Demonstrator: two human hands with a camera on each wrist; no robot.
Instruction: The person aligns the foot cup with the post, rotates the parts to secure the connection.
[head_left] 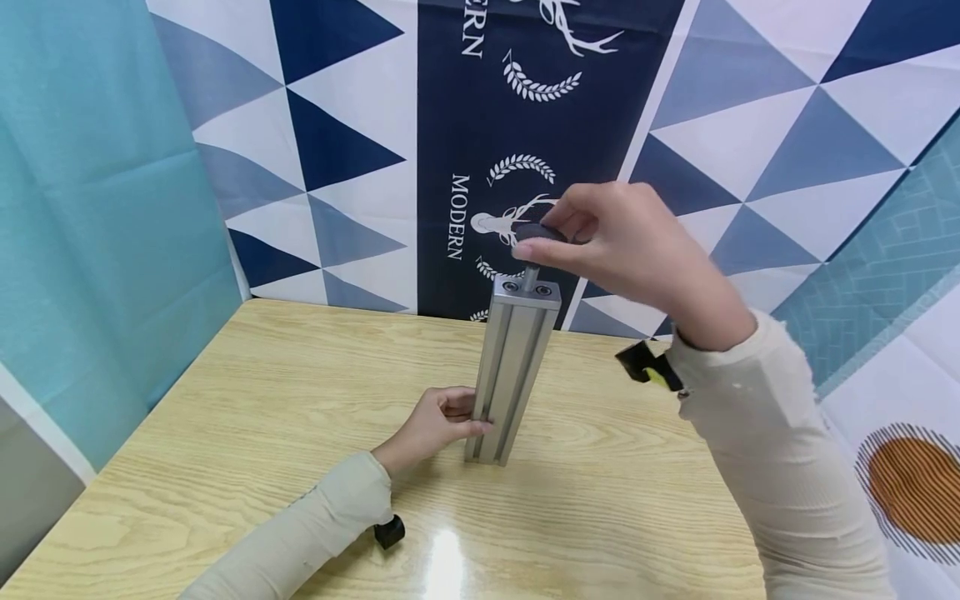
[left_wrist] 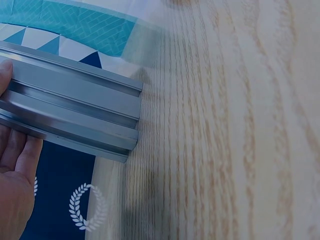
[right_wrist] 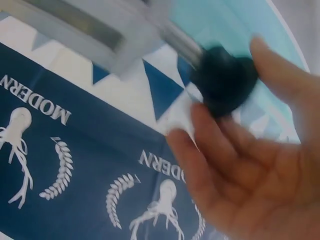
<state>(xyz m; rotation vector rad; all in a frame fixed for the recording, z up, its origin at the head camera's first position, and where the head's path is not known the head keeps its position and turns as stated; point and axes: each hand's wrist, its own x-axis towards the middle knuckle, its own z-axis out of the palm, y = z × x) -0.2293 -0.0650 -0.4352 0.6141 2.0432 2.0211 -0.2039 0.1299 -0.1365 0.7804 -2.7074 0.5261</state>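
Note:
A silver aluminium extrusion [head_left: 513, 358] with grooved sides stands upright on the table, leaning slightly. My left hand [head_left: 431, 429] grips it low down, thumb across the front face and fingers around behind. In the left wrist view, the lower end of the extrusion [left_wrist: 75, 95] meets the wood surface. At its top, a metal stem rises between two screw heads and carries a black leveling foot [head_left: 540, 233]. The right hand [head_left: 626, 237] pinches this foot by its round base, between thumb and fingers. Blurred in the right wrist view, the black foot [right_wrist: 220, 80] sits on its stem.
The wood-grain table [head_left: 322, 367] reaches back to a patterned cloth [head_left: 352, 167] hung behind the extrusion. A teal curtain [head_left: 82, 208] hangs along the left side. White fabric with an orange circle [head_left: 911, 487] lies at the right edge.

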